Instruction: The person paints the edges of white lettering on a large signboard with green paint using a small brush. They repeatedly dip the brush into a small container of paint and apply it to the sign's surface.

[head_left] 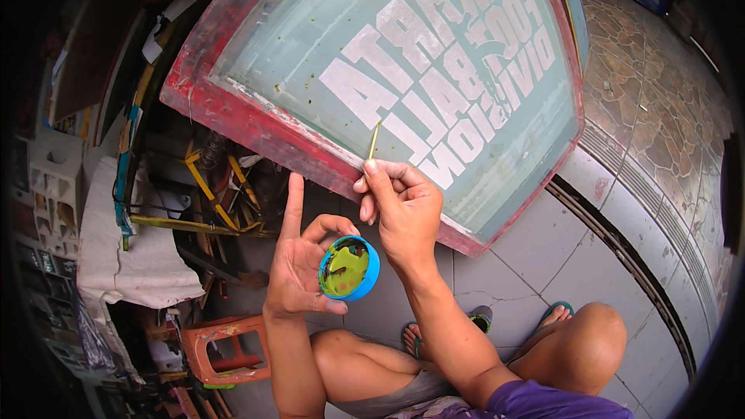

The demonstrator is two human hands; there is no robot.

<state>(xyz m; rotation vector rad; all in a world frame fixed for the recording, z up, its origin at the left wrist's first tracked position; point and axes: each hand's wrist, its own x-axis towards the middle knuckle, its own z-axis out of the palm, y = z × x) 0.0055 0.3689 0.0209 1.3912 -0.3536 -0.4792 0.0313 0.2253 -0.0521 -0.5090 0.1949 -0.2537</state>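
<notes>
A large silk-screen frame [256,136] with red-painted wood and pale green mesh stands tilted in front of me. Pale block lettering [365,77] runs across its mesh, and small dark green specks lie near the left side. Between the thumb and fingers of my left hand [293,271] sits a blue cap [372,275] holding green liquid; the index finger points up beside the frame's lower edge. My right hand [403,206] pinches a thin yellowish stick [373,141]. Its tip is at the lettering near the lower rail; whether it touches the mesh I cannot tell.
To the left are a crumpled white cloth [128,244], a concrete block [56,178], yellow metal bars [203,185] and an orange plastic stool [203,353]. Grey floor tiles [516,252] lie below, with a dark metal track [621,260] and stone-patterned paving [644,85] at right.
</notes>
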